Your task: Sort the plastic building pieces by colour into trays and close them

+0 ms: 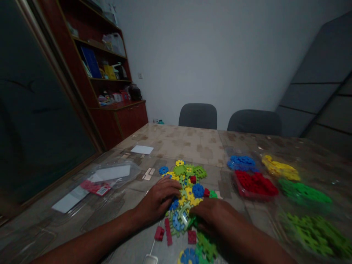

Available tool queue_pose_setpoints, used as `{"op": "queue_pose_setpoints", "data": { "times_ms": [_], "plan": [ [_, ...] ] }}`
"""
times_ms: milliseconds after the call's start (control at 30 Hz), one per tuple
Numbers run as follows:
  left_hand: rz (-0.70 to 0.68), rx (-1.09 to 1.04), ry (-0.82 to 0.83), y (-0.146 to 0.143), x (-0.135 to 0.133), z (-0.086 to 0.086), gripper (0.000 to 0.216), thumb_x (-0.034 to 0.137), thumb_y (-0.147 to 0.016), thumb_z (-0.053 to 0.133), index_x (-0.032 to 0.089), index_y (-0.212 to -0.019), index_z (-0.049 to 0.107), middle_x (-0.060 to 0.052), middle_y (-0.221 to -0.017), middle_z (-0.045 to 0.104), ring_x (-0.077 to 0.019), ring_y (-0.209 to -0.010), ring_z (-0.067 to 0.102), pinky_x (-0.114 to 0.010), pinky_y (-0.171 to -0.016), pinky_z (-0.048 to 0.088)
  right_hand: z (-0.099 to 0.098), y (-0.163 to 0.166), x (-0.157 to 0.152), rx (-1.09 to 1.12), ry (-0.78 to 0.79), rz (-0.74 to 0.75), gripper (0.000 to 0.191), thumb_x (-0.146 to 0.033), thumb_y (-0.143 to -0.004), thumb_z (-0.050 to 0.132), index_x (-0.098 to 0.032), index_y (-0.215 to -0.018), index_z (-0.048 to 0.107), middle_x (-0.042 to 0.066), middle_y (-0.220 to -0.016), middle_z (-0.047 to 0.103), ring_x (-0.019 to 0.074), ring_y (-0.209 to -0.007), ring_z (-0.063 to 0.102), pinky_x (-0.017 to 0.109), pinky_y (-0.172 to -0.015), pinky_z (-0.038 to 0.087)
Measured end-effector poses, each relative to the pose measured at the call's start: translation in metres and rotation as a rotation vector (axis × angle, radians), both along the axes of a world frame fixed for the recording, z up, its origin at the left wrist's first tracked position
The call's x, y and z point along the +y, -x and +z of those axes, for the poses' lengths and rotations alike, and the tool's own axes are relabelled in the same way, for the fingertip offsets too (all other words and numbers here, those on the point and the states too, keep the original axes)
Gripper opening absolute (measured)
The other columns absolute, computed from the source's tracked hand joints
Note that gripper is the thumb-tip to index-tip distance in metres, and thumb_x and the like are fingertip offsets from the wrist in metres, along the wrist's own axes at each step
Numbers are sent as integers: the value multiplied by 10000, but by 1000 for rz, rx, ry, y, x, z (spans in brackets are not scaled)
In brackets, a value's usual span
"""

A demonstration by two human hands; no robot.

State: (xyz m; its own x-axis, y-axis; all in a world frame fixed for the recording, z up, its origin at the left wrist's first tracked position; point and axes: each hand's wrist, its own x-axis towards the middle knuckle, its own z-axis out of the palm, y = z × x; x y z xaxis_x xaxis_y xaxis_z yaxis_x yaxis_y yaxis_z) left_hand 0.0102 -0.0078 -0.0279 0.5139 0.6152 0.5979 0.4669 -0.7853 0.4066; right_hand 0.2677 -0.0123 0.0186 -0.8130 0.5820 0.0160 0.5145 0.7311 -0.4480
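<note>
Interlocking plastic gear pieces (189,192) in yellow, green and blue lie joined or heaped together in front of me; which ones are linked I cannot tell. From the left, my left hand (162,194) curls its fingers and thumb around the heap's edge, close to a blue gear (174,204). My right hand (217,216) comes in from the right, fingers bent down and closed among green pieces, the tips hidden. Just below my hands lie a blue gear in a pale green frame (179,221), a red bar (168,231) and red blocks (192,237).
To the right stand clear trays of red (257,184), blue (242,162), yellow (280,168), green (305,191) and light green pieces (319,234). Clear packaging (118,179) with white cards lies left. Two grey chairs (198,115) stand beyond the table (189,143).
</note>
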Motion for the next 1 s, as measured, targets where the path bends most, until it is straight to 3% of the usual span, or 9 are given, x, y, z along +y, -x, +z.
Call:
{"op": "queue_pose_setpoints", "data": {
  "times_ms": [200, 367, 467, 567, 700, 767, 867, 1000],
  "plan": [
    [-19, -6, 24, 1, 2, -2, 220, 71, -952, 494, 193, -1037, 657, -88, -1078, 712, -214, -1078, 640, -415, -1016, 438, -3, 2, 4, 117, -58, -11, 69, -163, -908, 585, -207, -906, 638, 31, -939, 687, 160, -840, 602, 262, -711, 408],
    [-18, 14, 30, 3, 3, -7, 238, 74, -963, 479, 199, -1048, 663, -86, -1101, 708, -215, -1099, 632, -419, -1032, 437, 13, -11, 9, 143, -85, -52, 118, -204, -932, 560, -196, -846, 641, 26, -831, 693, 140, -727, 609, 247, -645, 398],
    [-14, 22, 8, 4, 4, -7, 248, 76, -961, 476, 206, -1045, 670, -85, -1104, 710, -218, -1095, 639, -417, -1010, 461, 32, -26, 17, 126, -170, -124, 143, -194, -918, 549, -197, -835, 666, 40, -780, 694, 145, -686, 618, 251, -614, 403],
    [-15, 20, -16, 5, 5, -8, 246, 85, -957, 490, 212, -1060, 674, -84, -1107, 713, -219, -1087, 647, -419, -995, 479, 59, -62, 31, 149, -269, -249, 185, -230, -921, 516, -214, -840, 682, 38, -737, 696, 151, -648, 628, 258, -595, 422],
    [-6, 26, -24, 5, 5, -9, 245, 94, -960, 486, 212, -1055, 679, -88, -1105, 721, -222, -1087, 653, -430, -1000, 485, 83, -145, 55, 105, -352, -624, 211, -380, -860, 546, -241, -901, 699, 65, -768, 729, 218, -626, 658, 319, -582, 460],
    [5, 29, -29, 5, 5, -9, 242, 98, -961, 486, 211, -1050, 680, -89, -1101, 724, -222, -1079, 659, -433, -997, 492, 82, -191, 66, 13, -334, -827, 226, -420, -812, 572, -244, -875, 699, 95, -796, 749, 264, -648, 683, 353, -584, 474],
    [14, 44, -27, 6, 5, -9, 235, 96, -958, 490, 212, -1039, 678, -87, -1103, 723, -219, -1082, 659, -433, -1002, 490, 70, -245, 74, -54, -293, -961, 221, -420, -775, 553, -235, -753, 671, 124, -653, 719, 282, -515, 647, 377, -507, 444],
    [19, 52, -35, 7, 5, -10, 241, 76, -950, 494, 218, -1036, 670, -76, -1106, 721, -206, -1092, 656, -425, -1042, 459, 53, -274, 78, -33, -104, -1073, 236, -416, -778, 487, -238, -739, 637, 133, -624, 714, 300, -492, 665, 391, -501, 472]
  ]
}}
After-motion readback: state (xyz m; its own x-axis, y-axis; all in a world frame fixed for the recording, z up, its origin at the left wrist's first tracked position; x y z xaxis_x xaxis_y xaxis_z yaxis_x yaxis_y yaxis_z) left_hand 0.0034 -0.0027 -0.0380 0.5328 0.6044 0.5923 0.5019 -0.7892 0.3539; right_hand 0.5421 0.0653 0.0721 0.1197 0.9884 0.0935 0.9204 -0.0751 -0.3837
